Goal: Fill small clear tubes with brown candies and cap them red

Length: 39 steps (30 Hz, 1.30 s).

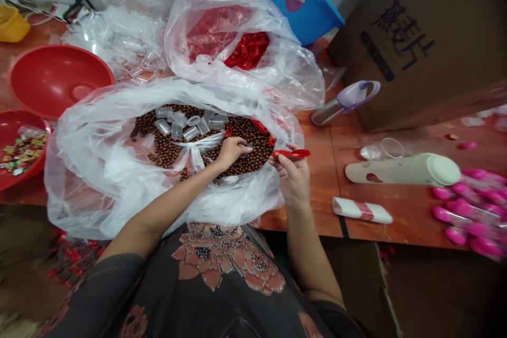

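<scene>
A large clear plastic bag lies open on the wooden table, filled with small brown balls. Several clear plastic capsules and a few red plastic scoops rest on them. My left hand reaches into the bag, its fingers bunched among the balls and hiding whatever they touch. At the bag's right edge, my right hand is shut on a red plastic scoop, which sticks out above my fingers and thumb.
Behind the bag stand bags of red parts and clear plastic pieces. Red bowls sit at the left, one holding colourful sweets. To the right are a cardboard box, flask, cream cylinder, and pink items.
</scene>
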Available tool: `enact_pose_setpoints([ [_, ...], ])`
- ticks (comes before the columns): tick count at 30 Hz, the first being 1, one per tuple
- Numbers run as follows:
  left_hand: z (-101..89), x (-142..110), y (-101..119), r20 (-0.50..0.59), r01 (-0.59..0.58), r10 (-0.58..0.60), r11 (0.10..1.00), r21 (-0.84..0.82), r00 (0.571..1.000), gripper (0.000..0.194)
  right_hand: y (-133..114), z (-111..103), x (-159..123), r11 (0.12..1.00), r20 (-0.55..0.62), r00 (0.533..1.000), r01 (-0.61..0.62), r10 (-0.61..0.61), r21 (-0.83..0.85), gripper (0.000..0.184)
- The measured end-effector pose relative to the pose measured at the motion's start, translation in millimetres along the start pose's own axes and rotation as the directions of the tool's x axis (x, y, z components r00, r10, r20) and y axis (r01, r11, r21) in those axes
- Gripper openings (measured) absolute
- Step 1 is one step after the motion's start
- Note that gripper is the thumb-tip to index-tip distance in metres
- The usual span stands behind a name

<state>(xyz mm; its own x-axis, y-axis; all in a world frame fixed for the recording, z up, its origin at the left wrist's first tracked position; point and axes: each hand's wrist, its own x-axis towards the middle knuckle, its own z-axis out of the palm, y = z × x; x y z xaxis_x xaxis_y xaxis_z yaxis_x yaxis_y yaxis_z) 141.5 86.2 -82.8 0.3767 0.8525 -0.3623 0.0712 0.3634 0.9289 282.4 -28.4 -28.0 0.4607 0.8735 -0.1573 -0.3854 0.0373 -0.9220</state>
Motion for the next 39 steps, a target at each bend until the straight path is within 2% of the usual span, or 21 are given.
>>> enact_pose_setpoints([
  [3,0.7,1,-3,0.01,-0.004,0.005,0.996,-0.092,1.0,0.039,3,-5,-4,0.994,0.034,0.998,-0.063,0.06,0.093,0.024],
  [8,-1.7,-2,-3,0.061,-0.03,0.043,0.981,-0.192,0.997,0.04,8,-8,-6,0.986,0.032,0.994,-0.11,0.107,0.127,0.02],
  [13,-15.3,-22,9,0.137,0.021,0.03,0.936,-0.351,0.99,0.046,13,-6,-5,0.98,0.021,0.989,-0.147,0.146,0.132,0.03],
  [16,-28.7,-37,19,0.177,-0.045,0.111,0.939,-0.341,0.978,0.046,15,-2,-3,0.969,0.046,0.982,-0.187,0.182,0.161,0.036],
  [18,-37.3,-44,23,0.152,-0.095,0.148,0.945,-0.313,0.977,0.044,14,2,-1,0.961,0.07,0.976,-0.216,0.206,0.173,0.039],
  [23,-51.1,-56,28,0.099,-0.144,0.177,0.951,-0.274,0.979,0.044,13,13,0,0.947,0.169,0.958,-0.264,0.233,0.186,0.035],
  [25,-54.0,-61,31,0.099,-0.15,0.182,0.951,-0.272,0.978,0.043,15,15,0,0.946,0.169,0.957,-0.266,0.236,0.183,0.034],
  [28,-57.4,-67,37,0.112,-0.142,0.176,0.955,-0.26,0.978,0.042,21,16,2,0.948,0.148,0.959,-0.267,0.243,0.176,0.034],
  [32,-61.6,-69,46,0.07,-0.136,0.159,0.957,-0.256,0.985,0.044,28,20,4,0.943,0.184,0.954,-0.272,0.237,0.192,0.038],
  [39,-64.5,-70,58,0.114,-0.003,0.045,0.939,-0.345,0.993,0.039,24,31,2,0.955,0.253,0.946,-0.248,0.202,0.164,0.043],
])
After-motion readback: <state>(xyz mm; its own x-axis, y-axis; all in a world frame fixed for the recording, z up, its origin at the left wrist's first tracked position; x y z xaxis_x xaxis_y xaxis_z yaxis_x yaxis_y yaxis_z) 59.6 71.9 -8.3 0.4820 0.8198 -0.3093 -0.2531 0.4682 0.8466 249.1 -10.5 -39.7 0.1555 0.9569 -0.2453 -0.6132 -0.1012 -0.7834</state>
